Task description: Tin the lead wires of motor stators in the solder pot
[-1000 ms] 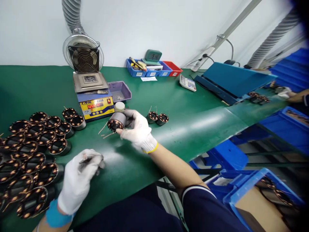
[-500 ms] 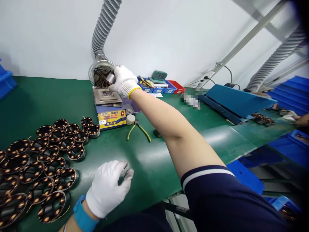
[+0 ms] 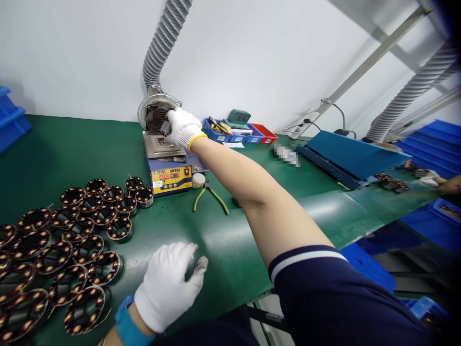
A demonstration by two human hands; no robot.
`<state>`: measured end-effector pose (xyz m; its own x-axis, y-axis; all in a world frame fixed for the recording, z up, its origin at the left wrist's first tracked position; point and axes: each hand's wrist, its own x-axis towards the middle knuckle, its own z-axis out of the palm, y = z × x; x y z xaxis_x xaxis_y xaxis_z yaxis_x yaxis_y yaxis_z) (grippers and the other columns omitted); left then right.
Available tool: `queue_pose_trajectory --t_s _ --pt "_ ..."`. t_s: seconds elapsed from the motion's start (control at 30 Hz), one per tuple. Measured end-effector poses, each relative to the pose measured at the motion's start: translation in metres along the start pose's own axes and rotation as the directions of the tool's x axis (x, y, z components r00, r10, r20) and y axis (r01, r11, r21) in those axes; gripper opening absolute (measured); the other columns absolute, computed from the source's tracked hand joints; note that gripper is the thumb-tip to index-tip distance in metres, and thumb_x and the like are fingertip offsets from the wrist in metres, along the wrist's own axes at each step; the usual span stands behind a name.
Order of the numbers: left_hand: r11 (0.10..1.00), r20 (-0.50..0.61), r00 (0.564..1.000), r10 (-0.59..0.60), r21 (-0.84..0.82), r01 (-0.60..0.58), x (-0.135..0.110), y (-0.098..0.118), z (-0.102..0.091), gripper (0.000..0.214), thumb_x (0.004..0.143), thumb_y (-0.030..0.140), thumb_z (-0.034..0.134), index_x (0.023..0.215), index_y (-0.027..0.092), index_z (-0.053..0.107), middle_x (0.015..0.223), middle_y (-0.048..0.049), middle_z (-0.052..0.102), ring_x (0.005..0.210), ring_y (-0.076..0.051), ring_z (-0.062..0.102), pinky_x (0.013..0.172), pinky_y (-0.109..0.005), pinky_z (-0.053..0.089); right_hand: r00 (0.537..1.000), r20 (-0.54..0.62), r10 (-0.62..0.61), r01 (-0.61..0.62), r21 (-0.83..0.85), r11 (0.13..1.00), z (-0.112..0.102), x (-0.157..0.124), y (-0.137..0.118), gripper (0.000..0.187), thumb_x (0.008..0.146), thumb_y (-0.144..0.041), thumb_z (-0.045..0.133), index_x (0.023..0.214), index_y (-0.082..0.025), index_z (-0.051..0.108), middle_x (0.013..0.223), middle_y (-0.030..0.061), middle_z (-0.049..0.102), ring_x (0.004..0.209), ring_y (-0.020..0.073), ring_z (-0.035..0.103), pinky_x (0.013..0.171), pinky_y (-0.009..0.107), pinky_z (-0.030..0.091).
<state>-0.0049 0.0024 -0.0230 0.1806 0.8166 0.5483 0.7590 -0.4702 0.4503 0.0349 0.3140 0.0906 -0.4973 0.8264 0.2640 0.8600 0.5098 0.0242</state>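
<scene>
My right hand (image 3: 184,129), in a white knit glove with a yellow cuff, is closed on a motor stator (image 3: 166,128). The stator is tilted, its lower edge close over the opening of the solder pot (image 3: 171,179), a yellow-fronted unit with a red digital display. Whether it touches the solder is hidden. My left hand (image 3: 169,283), also white-gloved with dirty fingertips, hovers near the bench's front edge, thumb and fingers apart, holding nothing. To its left stand many ring-shaped stators (image 3: 120,228) with copper windings.
Green-handled cutters (image 3: 211,197) lie spread beside a small round white container (image 3: 198,180). An extraction hood (image 3: 144,115) on a grey hose stands behind the pot. Blue bins (image 3: 216,136), a red bin (image 3: 264,134) and a clock (image 3: 239,116) line the wall. Another person's hand (image 3: 430,178) shows far right.
The stator in my right hand has come down slightly toward the pot's opening. The whole view has shifted a little; my left hand keeps its open pose.
</scene>
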Motion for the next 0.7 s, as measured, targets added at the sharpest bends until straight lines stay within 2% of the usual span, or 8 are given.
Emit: queue_pose_trajectory --t_s 0.33,0.5,0.63,0.7 --pt "1.000 0.001 1.000 -0.001 -0.015 0.001 0.000 -0.001 0.001 0.014 0.090 0.029 0.053 0.096 0.018 0.059 0.076 -0.0053 0.065 0.069 -0.022 0.063 0.062 -0.035 0.050 1.000 0.027 -0.012 0.012 0.003 1.000 -0.002 0.001 -0.003 0.054 0.068 -0.030 0.074 0.116 -0.014 0.056 0.121 0.0136 0.051 0.108 0.0313 0.058 0.087 0.048 0.050" --pt "0.999 -0.001 1.000 -0.028 -0.020 0.027 0.000 -0.004 0.003 0.014 0.089 0.029 0.054 0.098 0.019 0.058 0.080 -0.0048 0.066 0.070 -0.022 0.063 0.063 -0.036 0.051 1.000 0.005 0.016 -0.016 0.007 1.000 -0.011 -0.002 -0.001 0.051 0.069 -0.031 0.072 0.115 -0.015 0.056 0.119 0.0110 0.051 0.109 0.0314 0.058 0.088 0.046 0.049" --pt "0.996 -0.050 0.995 -0.091 -0.007 0.091 0.000 -0.009 0.003 0.018 0.088 0.030 0.057 0.101 0.019 0.059 0.087 -0.0059 0.068 0.075 -0.023 0.065 0.067 -0.038 0.054 0.994 -0.073 0.081 -0.072 0.117 0.991 -0.030 -0.017 0.008 0.053 0.066 -0.039 0.070 0.113 -0.017 0.059 0.112 0.0083 0.055 0.107 0.0305 0.059 0.088 0.045 0.049" --pt "0.978 -0.063 0.979 -0.196 -0.081 0.191 0.002 -0.011 0.003 0.024 0.088 0.032 0.058 0.106 0.017 0.060 0.092 -0.0074 0.069 0.079 -0.022 0.067 0.070 -0.036 0.056 0.990 -0.078 0.115 -0.094 0.231 0.968 -0.036 -0.034 0.011 0.053 0.065 -0.039 0.071 0.113 -0.018 0.062 0.107 0.0078 0.060 0.102 0.0290 0.060 0.087 0.047 0.050"
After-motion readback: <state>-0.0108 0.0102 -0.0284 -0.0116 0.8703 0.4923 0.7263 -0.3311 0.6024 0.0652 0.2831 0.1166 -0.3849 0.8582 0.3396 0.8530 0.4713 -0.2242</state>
